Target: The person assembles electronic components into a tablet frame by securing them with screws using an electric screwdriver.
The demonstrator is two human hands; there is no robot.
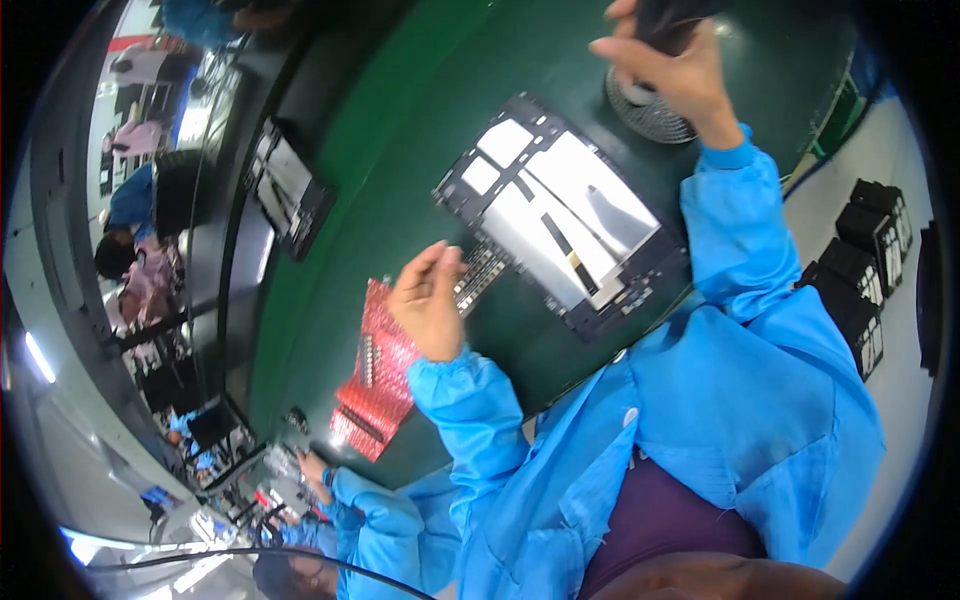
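Note:
An opened tablet-like device (600, 190) with a black frame and silver, battery-like panels lies tilted on the green table. At its left edge, my left hand (430, 303) has thumb and fingertips pinched together. Whatever is between them is too small to name. Beside those fingertips lies a strip with rows of small metallic parts (484, 272). At the upper right, my right hand (680, 75) is wrapped round a black object (672, 18), its kind unclear and partly cut off by the view. Under that hand sits a round, clear ridged dish (650, 112), partly covered.
Red bubble wrap (375, 385) with small strips on it lies left of my left hand. A second similar device (287, 190) stands beyond the table (350, 170). Black boxes (850, 265) are stacked at the right. A co-worker in a blue sleeve (375, 505) works at the lower left.

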